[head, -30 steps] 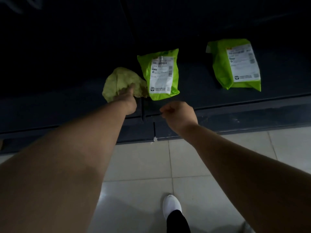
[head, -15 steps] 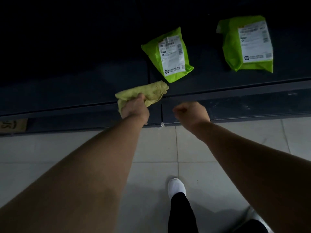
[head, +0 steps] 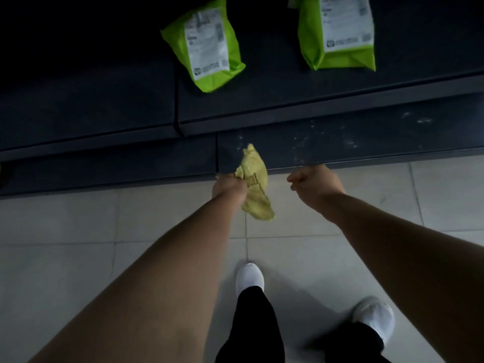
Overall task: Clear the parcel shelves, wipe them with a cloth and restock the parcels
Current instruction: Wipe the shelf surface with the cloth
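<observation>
Left hand [head: 230,186] grips the yellow-green cloth [head: 255,187], bunched, at the lower shelf [head: 366,137] front edge. Right hand [head: 315,186] beside it, fingers curled tight, holding nothing. Green parcel [head: 207,48] and second green parcel [head: 337,35] lie apart on the upper shelf [head: 104,106], near its front edge.

At frame centre the cloth [head: 255,187] is soft, matt, fuzzy fabric with a frayed lower edge. At the top, the left parcel [head: 207,45] and right parcel [head: 337,35] are crinkled glossy green plastic bearing matt white paper labels. The shelf [head: 91,108] looks like dark matt painted metal, dusted with pale specks at the right. The floor tiles [head: 78,218] are smooth, faintly shiny.
</observation>
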